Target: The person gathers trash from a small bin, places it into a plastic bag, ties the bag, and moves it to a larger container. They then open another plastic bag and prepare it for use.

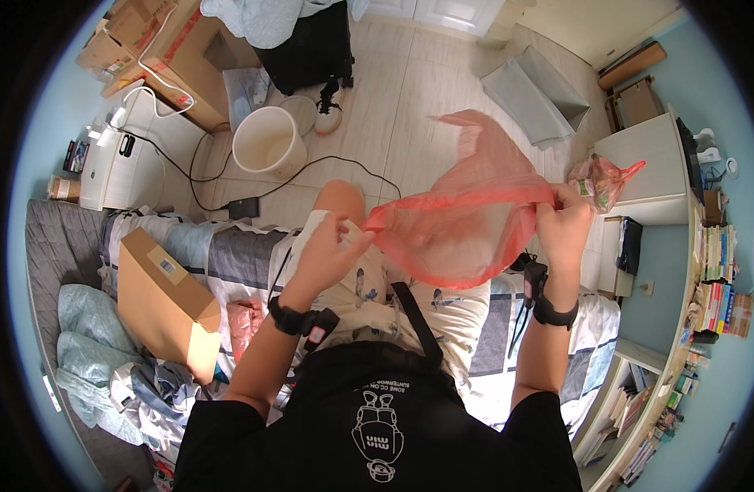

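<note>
A thin red translucent plastic bag (494, 166) is spread in the air before my knees, its round mouth facing me. My left hand (334, 249) pinches the left side of the rim between thumb and fingers. On the opposite side, my right hand (561, 224) grips the rim in a closed fist. The bag's body trails away from me over the tiled floor, its far end blurred. A white plastic bucket (270, 144) stands on the floor ahead to the left, with no liner visible inside it.
A cardboard box (168, 301) lies on the bed to my left, near a crumpled pink plastic bag (245, 323). A black power adapter (244, 208) and its cable cross the floor. Further off are a grey fabric box (530, 95), a sneaker (328, 107) and a filled red bag (601, 181).
</note>
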`<state>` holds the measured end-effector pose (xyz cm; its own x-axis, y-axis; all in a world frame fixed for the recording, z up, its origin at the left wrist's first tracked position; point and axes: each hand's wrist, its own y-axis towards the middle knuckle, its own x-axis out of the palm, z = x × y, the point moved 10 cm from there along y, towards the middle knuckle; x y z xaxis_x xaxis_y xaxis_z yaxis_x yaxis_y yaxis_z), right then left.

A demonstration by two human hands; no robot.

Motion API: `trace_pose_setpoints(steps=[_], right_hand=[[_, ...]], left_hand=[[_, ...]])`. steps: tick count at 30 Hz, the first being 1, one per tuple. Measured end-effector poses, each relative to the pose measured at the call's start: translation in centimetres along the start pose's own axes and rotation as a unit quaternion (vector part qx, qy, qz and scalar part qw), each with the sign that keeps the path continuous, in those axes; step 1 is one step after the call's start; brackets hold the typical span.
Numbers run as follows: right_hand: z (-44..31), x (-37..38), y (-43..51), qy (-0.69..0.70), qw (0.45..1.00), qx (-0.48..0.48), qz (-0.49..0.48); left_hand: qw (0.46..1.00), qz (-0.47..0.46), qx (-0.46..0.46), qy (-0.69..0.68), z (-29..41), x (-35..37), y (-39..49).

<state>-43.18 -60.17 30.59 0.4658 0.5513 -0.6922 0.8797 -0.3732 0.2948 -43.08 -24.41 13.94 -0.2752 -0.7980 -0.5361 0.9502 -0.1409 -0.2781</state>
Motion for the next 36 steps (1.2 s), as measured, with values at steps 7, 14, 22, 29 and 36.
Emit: trace_pose_setpoints(steps=[7,14,22,29,36], right_hand=[[-1.2,-0.7,-2.2,0.026,0.999,0.006,-0.042],[1.5,-4.8,-4.8,0.025,0.999,0.047,0.007],[1.4,-7.7,-7.8,0.039,0.999,0.026,0.001],[-0.4,-8.7,-8.5,0.028,0.999,0.000,-0.023],[8.4,-8.8,-9.3,-0.010,0.996,0.078,-0.032]], left_hand=[[0.989,-0.099,0.080,0.070,3.3,7.3,2.8],[0.977,-0.019,0.155,0.148,2.3,10.8,3.4],[0.996,-0.003,0.066,-0.055,2.5,8.1,4.8],[0.981,-0.072,0.179,-0.011,6.1,10.3,6.6],[0.972,0.022,0.200,0.118,1.5,5.5,7.4]])
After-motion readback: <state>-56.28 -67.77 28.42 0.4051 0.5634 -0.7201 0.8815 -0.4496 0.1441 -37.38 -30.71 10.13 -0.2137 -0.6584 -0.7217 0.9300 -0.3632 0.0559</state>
